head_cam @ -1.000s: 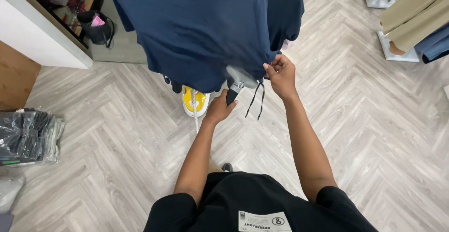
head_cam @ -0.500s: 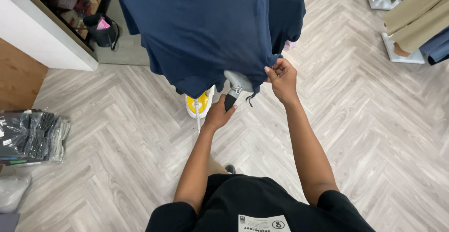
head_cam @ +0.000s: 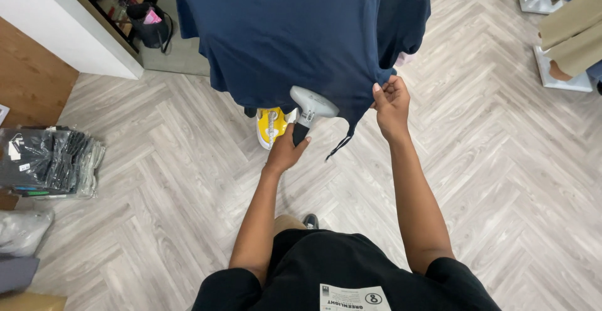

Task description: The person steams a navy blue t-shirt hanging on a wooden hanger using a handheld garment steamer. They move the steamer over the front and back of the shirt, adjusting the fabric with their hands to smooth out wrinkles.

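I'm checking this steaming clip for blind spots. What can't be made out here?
Head view:
- Top of the navy shirt and whatever it hangs from: cut off by the upper edge.
- Yellow steamer base: mostly behind the hem.
- Steamer handle: wrapped by the left hand.
- Hem corner: pinched inside the right hand.

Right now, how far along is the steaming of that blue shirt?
In hand: the left hand presses the steamer head against the navy shirt near its hem, while the right hand pulls the hem taut. The upper cloth hangs fairly smooth; whether it is finished I cannot tell.
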